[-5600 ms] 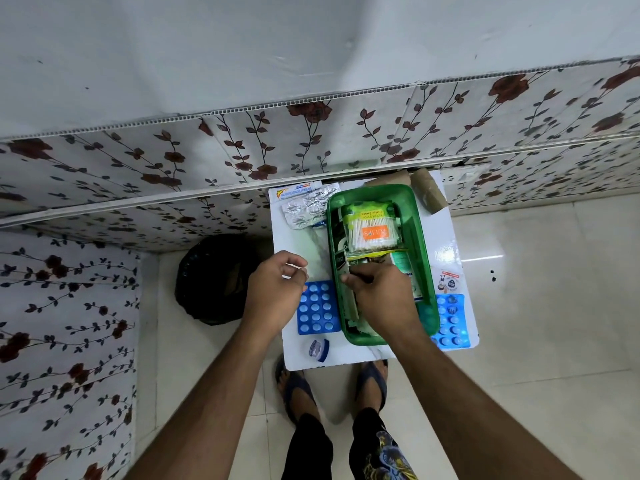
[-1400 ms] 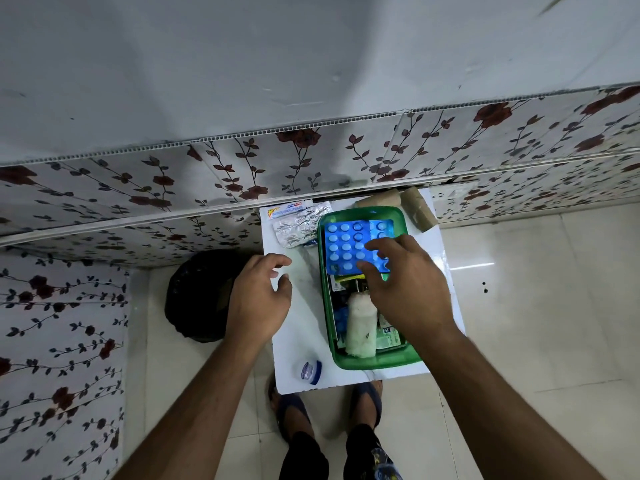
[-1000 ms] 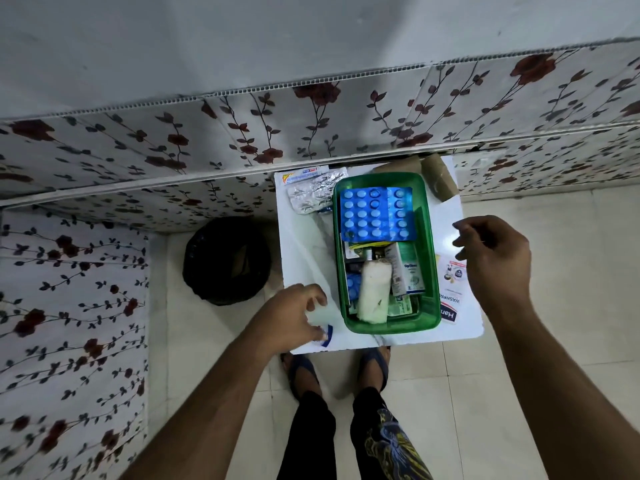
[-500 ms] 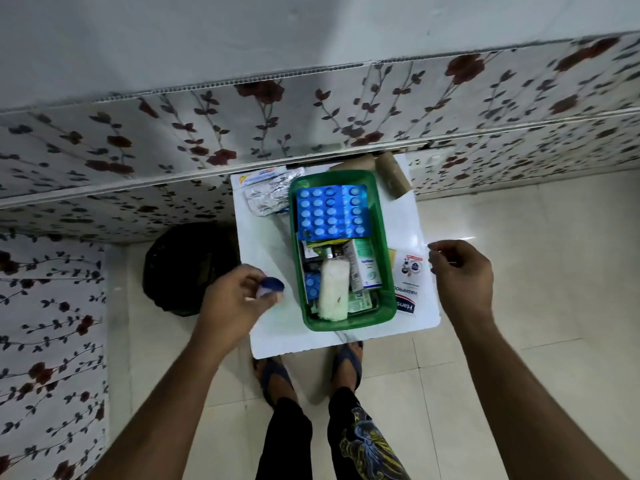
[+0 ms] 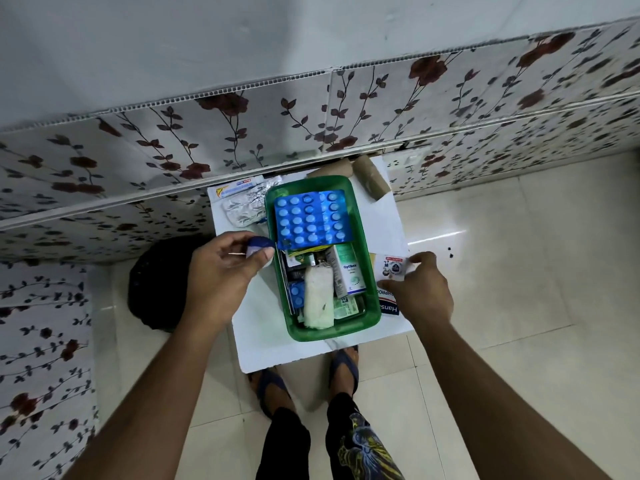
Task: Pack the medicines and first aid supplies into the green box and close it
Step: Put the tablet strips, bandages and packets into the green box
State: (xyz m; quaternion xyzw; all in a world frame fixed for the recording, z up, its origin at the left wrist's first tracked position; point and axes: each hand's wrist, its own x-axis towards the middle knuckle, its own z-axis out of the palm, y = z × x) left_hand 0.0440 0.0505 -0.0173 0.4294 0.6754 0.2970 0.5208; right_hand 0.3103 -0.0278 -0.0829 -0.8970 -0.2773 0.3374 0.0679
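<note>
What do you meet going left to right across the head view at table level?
Black bin → left hand holding a small blue-capped item → green box → white bandage roll inside it → plaster pack → right hand on that pack.

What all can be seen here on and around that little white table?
green box: one, green, on the table, open
table: one, white, against the wall
blue blister sheet: one, atop the box's far end
bandage roll: one, off-white, in the box
Optibex carton: one, white-green, in the box
silver strips: several, left of the box
cardboard tubes: two, brown, behind the box
plaster packet: one, white, right of the box
dark bag: one, on the floor
left hand: holds a small blue-white container
right hand: on the packet
</note>
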